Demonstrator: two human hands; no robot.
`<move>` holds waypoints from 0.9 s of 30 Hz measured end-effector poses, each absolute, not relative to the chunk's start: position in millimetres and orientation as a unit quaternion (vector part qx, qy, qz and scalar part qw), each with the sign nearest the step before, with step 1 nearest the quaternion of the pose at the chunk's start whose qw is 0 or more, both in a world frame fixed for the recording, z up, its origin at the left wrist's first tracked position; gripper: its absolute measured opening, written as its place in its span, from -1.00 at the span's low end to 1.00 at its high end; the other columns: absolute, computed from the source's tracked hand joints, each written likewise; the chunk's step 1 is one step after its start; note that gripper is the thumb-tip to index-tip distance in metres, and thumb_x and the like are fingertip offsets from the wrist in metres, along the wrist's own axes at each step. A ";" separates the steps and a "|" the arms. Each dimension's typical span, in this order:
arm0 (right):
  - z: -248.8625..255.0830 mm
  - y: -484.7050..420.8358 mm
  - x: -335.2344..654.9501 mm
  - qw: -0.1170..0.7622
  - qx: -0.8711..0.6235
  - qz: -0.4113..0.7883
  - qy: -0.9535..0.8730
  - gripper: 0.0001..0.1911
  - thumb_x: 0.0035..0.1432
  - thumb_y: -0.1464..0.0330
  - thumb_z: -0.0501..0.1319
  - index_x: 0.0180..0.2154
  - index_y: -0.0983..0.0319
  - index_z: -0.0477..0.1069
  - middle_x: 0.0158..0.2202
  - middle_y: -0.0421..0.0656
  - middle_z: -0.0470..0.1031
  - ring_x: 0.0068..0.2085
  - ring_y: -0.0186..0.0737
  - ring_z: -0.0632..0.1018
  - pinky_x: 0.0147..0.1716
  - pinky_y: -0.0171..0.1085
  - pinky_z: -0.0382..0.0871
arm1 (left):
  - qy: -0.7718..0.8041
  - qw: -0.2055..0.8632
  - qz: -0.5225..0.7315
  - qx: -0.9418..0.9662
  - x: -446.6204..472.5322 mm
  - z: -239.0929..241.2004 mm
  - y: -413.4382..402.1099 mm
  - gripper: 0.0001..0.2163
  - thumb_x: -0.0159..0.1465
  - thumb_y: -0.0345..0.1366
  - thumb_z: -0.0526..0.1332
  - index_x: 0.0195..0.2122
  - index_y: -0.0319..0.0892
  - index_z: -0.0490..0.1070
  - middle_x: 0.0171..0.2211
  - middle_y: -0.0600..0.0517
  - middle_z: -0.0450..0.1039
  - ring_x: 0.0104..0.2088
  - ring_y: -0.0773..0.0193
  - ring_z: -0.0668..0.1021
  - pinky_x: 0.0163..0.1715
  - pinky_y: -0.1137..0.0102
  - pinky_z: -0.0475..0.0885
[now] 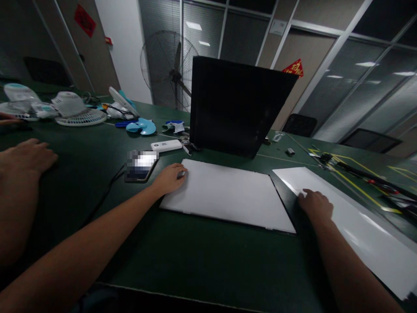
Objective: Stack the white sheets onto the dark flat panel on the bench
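One dark green bench (202, 261) carries everything in view, and the largest thing on it is a black panel (237, 104) standing upright at the far side, tilted a little. Just near of it lies a white panel (228, 195), flat in a thin dark frame, and to its right a second white sheet (358, 226) runs off toward the near right, the two set apart by a strip of bare bench. The left hand (169, 177) rests on the far left corner of the white panel with its fingers loosely curled; I cannot tell whether they pinch the edge or only press on it. The right hand (316, 206) lies palm down, fingers loosely spread, on the left edge of the second white sheet, holding nothing. As I judge it, this is a steadying or squaring touch on the flat pieces, not a lift. Raising either one would call for fingertips worked under a thin edge and support at both ends, since such sheets would likely flex. Another person's hand (26, 156) rests at the far left. Smaller things lie beyond: white fan parts (80, 114), a phone (140, 166) just left of the left hand, and a small white device (166, 145).
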State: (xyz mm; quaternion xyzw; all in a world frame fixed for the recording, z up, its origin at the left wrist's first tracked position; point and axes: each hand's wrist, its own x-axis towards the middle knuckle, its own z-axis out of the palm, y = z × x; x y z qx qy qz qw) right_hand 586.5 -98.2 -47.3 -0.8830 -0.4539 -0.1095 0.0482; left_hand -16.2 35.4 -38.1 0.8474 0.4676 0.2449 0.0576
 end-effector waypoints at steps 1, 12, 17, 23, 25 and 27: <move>-47.6 -96.9 586.2 0.051 -0.889 -0.112 -0.442 -0.31 0.38 0.01 -0.04 0.30 0.25 0.45 0.24 0.27 0.43 0.24 0.40 0.45 0.11 0.29 0.38 | 0.468 0.057 0.246 0.847 -16.3 -38.6 35.9 -0.60 0.32 -0.17 0.13 0.07 -0.17 0.61 0.14 -0.17 0.56 0.17 -0.01 0.58 0.31 0.14 0.40; -48.0 -90.8 584.0 0.040 -0.887 -0.032 -0.458 -0.19 0.39 -0.14 -0.14 0.37 0.21 0.34 0.30 0.25 0.39 0.25 0.38 0.46 0.11 0.29 0.41 | 0.468 0.065 0.246 0.846 -14.5 -35.3 33.8 -0.61 0.31 -0.18 0.14 0.05 -0.18 0.61 0.14 -0.18 0.56 0.16 -0.06 0.58 0.31 0.09 0.41; -40.8 -92.6 570.8 0.014 -0.880 -0.061 -0.471 -0.27 0.45 -0.03 -0.13 0.37 0.25 0.30 0.20 0.28 0.46 0.20 0.31 0.51 0.07 0.20 0.44 | 0.478 0.062 0.233 0.844 -13.1 -34.6 34.4 -0.62 0.31 -0.19 0.14 0.05 -0.16 0.61 0.16 -0.16 0.55 0.17 -0.03 0.58 0.32 0.12 0.40; -34.3 -97.0 562.6 0.033 -0.880 -0.074 -0.468 -0.34 0.46 0.16 -0.10 0.44 0.30 0.17 0.16 0.26 0.50 0.12 0.27 0.58 0.04 0.12 0.47 | 0.472 0.063 0.233 0.848 -13.2 -35.7 37.1 -0.59 0.31 -0.17 0.13 0.06 -0.22 0.60 0.17 -0.21 0.54 0.18 -0.04 0.58 0.33 0.10 0.38; -31.4 -99.1 558.4 0.042 -0.879 -0.080 -0.468 -0.35 0.44 0.28 -0.13 0.46 0.30 0.14 0.18 0.27 0.48 0.08 0.28 0.60 0.01 0.12 0.49 | 0.474 0.063 0.232 0.847 -12.9 -35.5 37.0 -0.60 0.31 -0.17 0.14 0.06 -0.20 0.61 0.17 -0.20 0.54 0.18 -0.04 0.57 0.33 0.09 0.39; -27.8 -100.8 554.4 0.050 -0.881 -0.085 -0.462 -0.33 0.39 0.37 -0.11 0.47 0.29 0.11 0.20 0.28 0.45 0.06 0.29 0.61 -0.01 0.13 0.50 | 0.480 0.063 0.233 0.843 -12.6 -35.0 36.6 -0.62 0.31 -0.18 0.14 0.04 -0.16 0.61 0.17 -0.18 0.55 0.17 -0.04 0.58 0.32 0.09 0.40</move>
